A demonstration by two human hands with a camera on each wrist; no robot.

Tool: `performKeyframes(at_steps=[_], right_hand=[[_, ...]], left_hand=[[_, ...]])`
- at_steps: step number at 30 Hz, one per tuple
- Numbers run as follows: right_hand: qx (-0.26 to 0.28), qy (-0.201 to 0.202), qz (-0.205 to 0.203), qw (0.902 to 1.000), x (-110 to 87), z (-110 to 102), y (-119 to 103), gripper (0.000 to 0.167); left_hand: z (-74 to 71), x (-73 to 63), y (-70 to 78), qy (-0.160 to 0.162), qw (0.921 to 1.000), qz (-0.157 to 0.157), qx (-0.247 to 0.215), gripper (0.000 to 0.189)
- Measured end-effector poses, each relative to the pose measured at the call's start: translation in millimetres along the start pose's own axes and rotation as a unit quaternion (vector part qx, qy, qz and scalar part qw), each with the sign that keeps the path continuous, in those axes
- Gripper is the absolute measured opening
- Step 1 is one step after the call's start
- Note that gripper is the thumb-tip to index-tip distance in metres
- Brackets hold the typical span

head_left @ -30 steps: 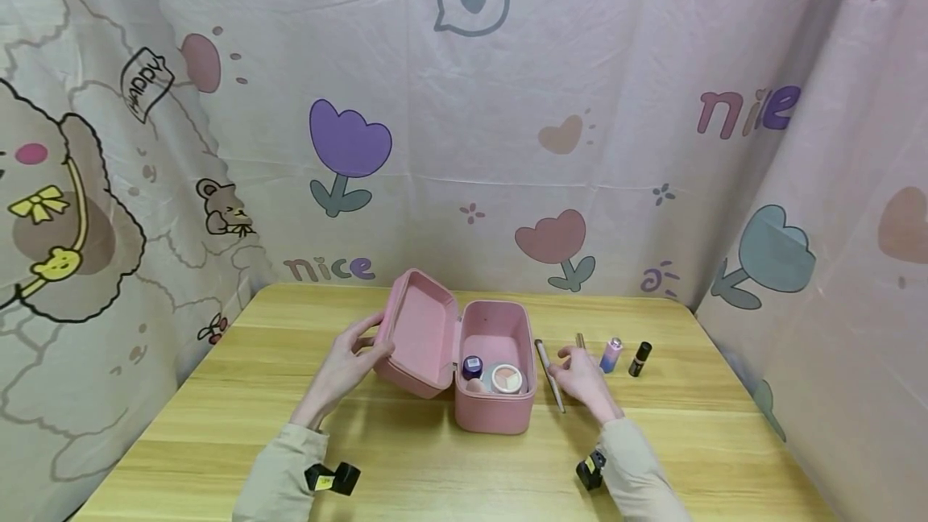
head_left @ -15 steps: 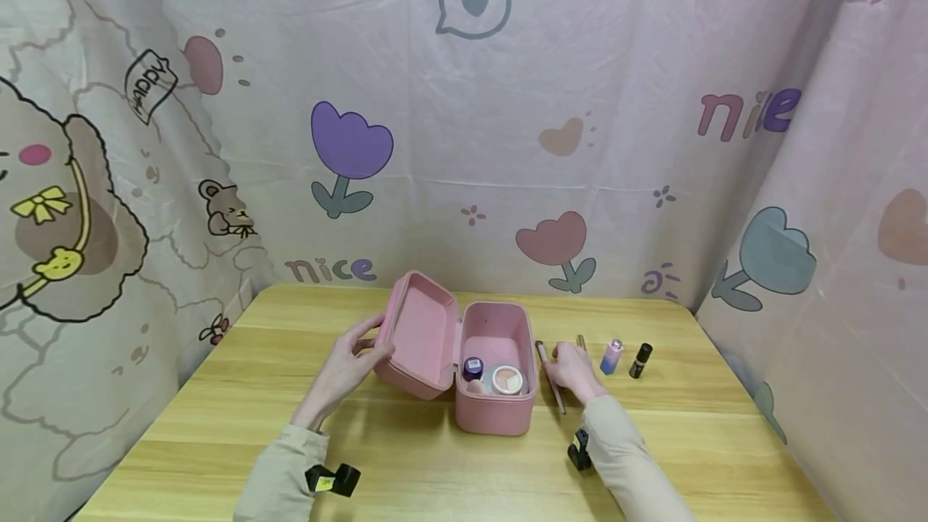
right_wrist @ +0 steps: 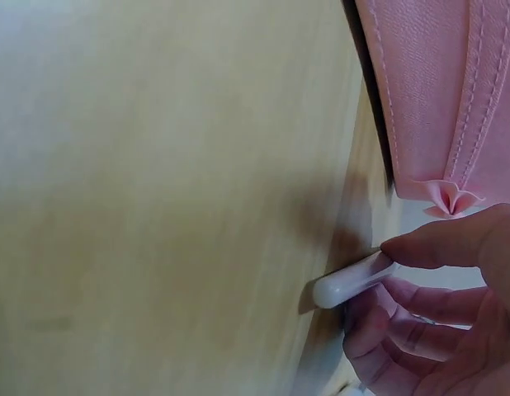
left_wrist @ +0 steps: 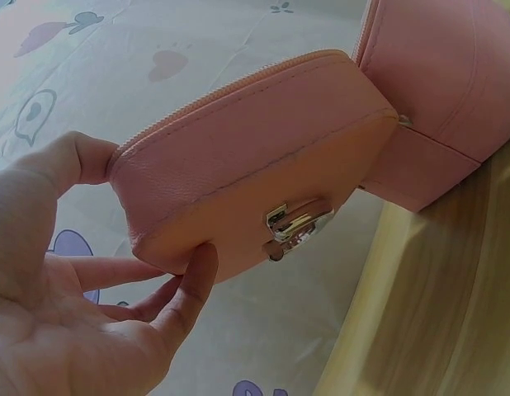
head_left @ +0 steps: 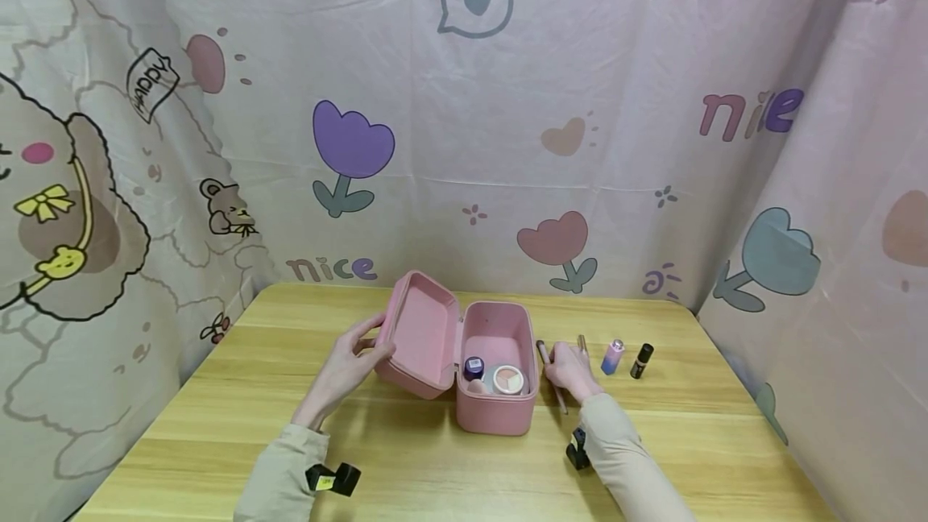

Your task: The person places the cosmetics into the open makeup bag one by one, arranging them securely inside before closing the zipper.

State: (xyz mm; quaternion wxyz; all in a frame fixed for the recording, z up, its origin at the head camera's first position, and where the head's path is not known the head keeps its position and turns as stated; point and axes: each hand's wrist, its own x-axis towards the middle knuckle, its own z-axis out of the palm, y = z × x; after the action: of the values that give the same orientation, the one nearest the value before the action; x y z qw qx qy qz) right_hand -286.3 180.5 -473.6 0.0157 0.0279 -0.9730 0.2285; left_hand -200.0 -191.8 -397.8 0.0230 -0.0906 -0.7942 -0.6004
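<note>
Two "nice" prints (head_left: 332,268), one "HAPPY" print (head_left: 152,84), right fingers (right_wrist: 432,241) pinching stick (right_wrist: 350,280)

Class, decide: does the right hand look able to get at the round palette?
Probably yes: the left hand holds the lid open, leaving the palette uncovered, though the right hand pinches a slim stick and would need to cross the case wall.

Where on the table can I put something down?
Bare yellowish wooden table shows before the open pink leathery box, between the beige sleeves, and left of the left hand. Right of the box is crowded: right hand, slim pale stick, pink-blue bottle, black tube.
</note>
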Motion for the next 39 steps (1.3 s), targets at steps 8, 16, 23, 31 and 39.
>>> performKeyframes(at_steps=[8, 16, 23, 31, 39], right_hand=[[0.056, 0.000, 0.002, 0.9984, 0.1, -8, -2, 0.015], [0.145, -0.018, 0.003, 0.9892, 2.8, -23, -2, 0.024], [0.249, -0.051, -0.004, 0.9671, 9.3, -40, 0, 0.028], [0.345, -0.117, -0.022, 0.9312, 19.8, -65, 5, 0.038], [0.415, -0.186, -0.085, 0.8867, 27.4, -89, 2, 0.043]], left_hand=[[0.8, 0.6, -1.8, 0.002, 1.0000, -0.004, -0.001, 0.064], [0.6, 0.2, -1.2, 0.001, 1.0000, -0.004, -0.003, 0.064], [0.2, -0.6, -0.6, 0.000, 1.0000, -0.007, -0.006, 0.064], [-0.4, -0.8, -1.1, -0.002, 1.0000, -0.008, -0.003, 0.063], [-1.6, -0.4, -1.6, -0.003, 0.9999, -0.012, 0.001, 0.063]])
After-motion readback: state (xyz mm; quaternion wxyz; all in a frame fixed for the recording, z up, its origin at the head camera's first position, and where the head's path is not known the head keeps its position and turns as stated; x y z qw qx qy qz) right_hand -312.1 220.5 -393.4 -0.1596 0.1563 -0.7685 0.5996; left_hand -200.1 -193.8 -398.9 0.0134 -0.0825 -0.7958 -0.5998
